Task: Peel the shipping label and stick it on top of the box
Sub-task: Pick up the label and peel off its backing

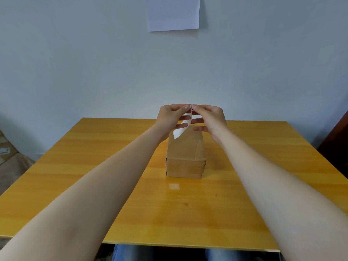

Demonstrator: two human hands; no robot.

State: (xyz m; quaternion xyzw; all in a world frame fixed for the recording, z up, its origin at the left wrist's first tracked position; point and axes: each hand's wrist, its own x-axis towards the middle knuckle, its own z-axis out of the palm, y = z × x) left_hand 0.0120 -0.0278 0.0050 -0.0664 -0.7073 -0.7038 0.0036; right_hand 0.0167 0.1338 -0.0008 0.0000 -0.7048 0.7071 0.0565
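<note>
A brown cardboard box (185, 157) stands closed in the middle of the yellow wooden table (94, 176). Above its far end I hold a white shipping label (181, 129), seen almost edge-on and hanging curved toward the box top. My left hand (172, 118) and my right hand (210, 119) both pinch the label's upper corner between thumb and forefinger, fingertips nearly touching. The other fingers are spread behind and beside the label. I cannot tell whether the label and its backing have come apart.
A white sheet of paper (173, 14) is pinned to the pale wall behind the table. Cardboard boxes (5, 149) sit on the floor at the left. A dark piece of furniture (337, 140) stands at the right edge. My knees show below the table's near edge.
</note>
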